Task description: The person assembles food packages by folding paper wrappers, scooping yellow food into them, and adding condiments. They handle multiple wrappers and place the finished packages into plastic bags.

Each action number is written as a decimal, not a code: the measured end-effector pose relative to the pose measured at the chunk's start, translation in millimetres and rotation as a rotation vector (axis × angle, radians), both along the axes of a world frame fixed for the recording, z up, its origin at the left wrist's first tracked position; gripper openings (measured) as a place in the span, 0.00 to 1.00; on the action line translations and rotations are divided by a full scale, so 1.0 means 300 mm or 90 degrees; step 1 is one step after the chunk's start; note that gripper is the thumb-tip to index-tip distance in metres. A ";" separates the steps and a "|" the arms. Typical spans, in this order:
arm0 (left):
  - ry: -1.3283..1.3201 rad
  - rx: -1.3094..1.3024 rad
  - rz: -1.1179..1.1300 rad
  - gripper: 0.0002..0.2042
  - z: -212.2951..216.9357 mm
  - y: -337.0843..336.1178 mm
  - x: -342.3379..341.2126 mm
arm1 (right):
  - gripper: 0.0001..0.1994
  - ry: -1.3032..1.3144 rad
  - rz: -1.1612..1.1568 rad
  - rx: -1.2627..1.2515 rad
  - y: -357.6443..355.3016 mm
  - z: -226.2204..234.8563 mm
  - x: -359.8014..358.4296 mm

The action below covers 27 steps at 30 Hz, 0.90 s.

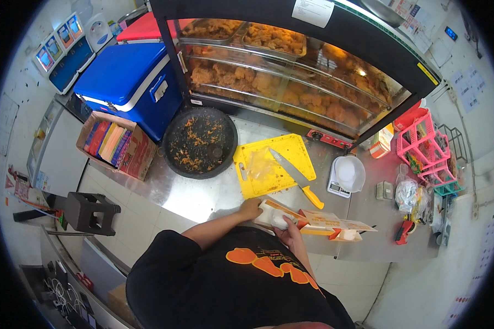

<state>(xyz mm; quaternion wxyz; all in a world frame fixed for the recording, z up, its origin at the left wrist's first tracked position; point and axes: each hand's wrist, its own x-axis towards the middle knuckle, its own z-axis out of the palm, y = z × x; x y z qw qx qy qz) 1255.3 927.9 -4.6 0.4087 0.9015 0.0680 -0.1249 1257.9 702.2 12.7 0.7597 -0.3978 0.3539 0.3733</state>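
At the near edge of the steel tabletop (214, 194), the left hand (251, 208) rests with fingers curled on the end of a white paper-wrapped bundle (273, 215), gripping it, while the right hand (291, 229) closes around the same bundle from below, next to an open flat cardboard box in orange and white (329, 222) that lies just beside it along the edge. Behind the hands sits a yellow plastic cutting board (291, 151) carrying a clear crumpled plastic bag (260, 164) and a steel knife with a yellow handle (299, 180), blade pointing away. Left of the board is a round black pan littered with fried crumbs (199, 142); right of it, a small white kitchen scale (346, 175). Further back stands a glass-fronted warming cabinet full of fried chicken (291, 71), with a blue cooler box (129, 82) to its left.
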 end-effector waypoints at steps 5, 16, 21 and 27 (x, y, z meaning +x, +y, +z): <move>-0.010 0.000 -0.003 0.14 0.010 0.002 -0.001 | 0.25 -0.125 0.051 -0.218 0.095 0.032 0.011; 0.024 -0.045 0.046 0.15 0.024 0.009 -0.010 | 0.39 -0.416 0.525 -0.703 0.069 -0.136 0.050; 0.006 -0.058 0.026 0.14 0.004 0.022 -0.009 | 0.41 -0.463 0.602 -0.635 0.001 -0.142 0.064; 0.045 -0.094 0.070 0.12 0.048 0.036 -0.034 | 0.33 -0.457 0.577 -0.712 0.094 0.005 0.006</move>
